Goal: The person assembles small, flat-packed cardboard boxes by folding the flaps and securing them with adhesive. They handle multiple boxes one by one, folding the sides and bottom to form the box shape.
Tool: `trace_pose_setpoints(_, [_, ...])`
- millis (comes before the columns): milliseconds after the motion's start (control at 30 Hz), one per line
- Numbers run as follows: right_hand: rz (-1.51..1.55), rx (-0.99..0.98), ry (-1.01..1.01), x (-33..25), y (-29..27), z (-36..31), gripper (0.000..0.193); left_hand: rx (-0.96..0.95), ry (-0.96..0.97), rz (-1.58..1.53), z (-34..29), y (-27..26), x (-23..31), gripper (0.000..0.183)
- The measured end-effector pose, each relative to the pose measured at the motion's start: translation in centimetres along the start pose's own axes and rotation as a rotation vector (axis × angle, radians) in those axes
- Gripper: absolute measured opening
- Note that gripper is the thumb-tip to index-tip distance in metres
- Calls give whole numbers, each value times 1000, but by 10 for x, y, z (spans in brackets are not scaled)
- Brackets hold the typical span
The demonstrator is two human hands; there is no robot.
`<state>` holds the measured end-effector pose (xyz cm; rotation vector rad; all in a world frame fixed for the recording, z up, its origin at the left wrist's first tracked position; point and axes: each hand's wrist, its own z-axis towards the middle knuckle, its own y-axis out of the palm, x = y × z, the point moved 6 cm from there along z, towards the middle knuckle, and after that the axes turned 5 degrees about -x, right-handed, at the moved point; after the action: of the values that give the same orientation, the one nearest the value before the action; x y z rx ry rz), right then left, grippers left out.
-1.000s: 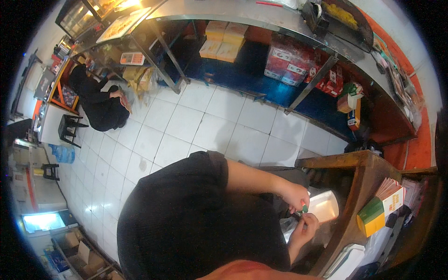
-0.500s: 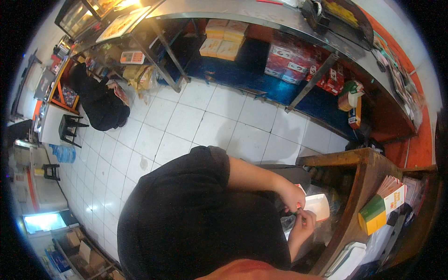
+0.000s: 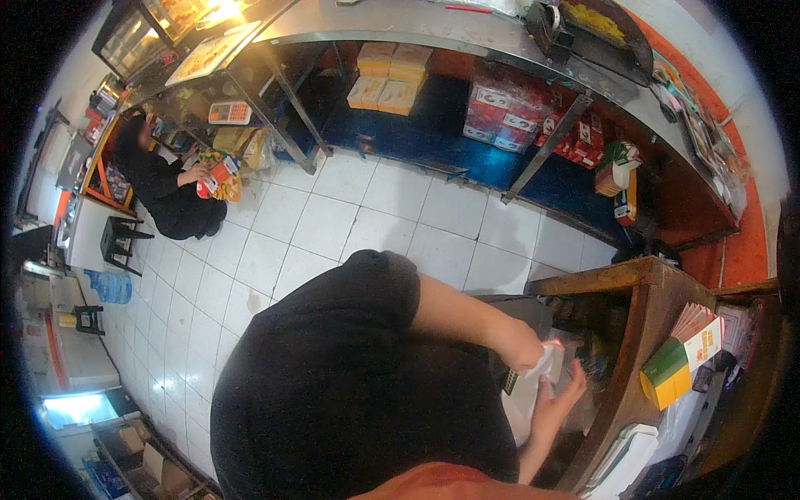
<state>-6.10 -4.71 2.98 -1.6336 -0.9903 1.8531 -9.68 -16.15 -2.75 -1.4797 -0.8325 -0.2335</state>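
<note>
A white paper carton (image 3: 546,362) with an orange-red edge sits between my hands at the right of my body. My left hand (image 3: 525,352) is closed at its near side, the fingers partly hidden behind the wrist and carton. My right hand (image 3: 563,395) is beside it, fingers stretched out and apart, the thumb close to the carton. Below them lies a pale white surface (image 3: 520,404), its kind unclear, with a small dark green patterned patch (image 3: 510,382) by my left hand. Clear plastic shows near the hands, blurred.
A wooden table (image 3: 646,308) at right carries nested green, yellow and white cartons (image 3: 679,362) and white stacked containers (image 3: 625,458). Boxes (image 3: 500,112) fill the shelf under the metal counter (image 3: 400,18). A person in black (image 3: 171,192) crouches at left, holding a colourful packet (image 3: 221,175).
My hands, pinched together before, have parted; the right has opened. The white carton has turned and shifted left. The person at left has lifted their head, and a colourful packet now shows.
</note>
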Motion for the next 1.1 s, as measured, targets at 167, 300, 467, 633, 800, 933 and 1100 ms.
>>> trace_pose_setpoints(167, [389, -60, 215, 56, -14, 25, 54, 174, 20, -40, 4, -55, 19, 30])
trace_pose_setpoints(300, [488, 135, 112, 52, -51, 36, 42, 586, 369, -121, -13, -111, 37, 39])
trace_pose_setpoints(467, [547, 417, -58, 0, -81, 40, 38, 771, 307, -954, 22, -116, 14, 33])
trace_pose_setpoints(633, [1093, 466, 180, -8, -59, 41, 36, 662, -29, -1079, 15, -109, 26, 40])
trace_pose_setpoints(800, [604, 674, 204, -4, -61, 29, 34, 858, -16, -955, 15, -114, 19, 39])
trace_pose_setpoints(933, [632, 555, 324, 6, -41, 21, 31, 1069, -96, -854, 9, -124, 19, 39])
trace_pose_setpoints(1100, [589, 410, 247, 2, -35, 14, 35, 1111, -114, -873, 15, -117, 14, 44])
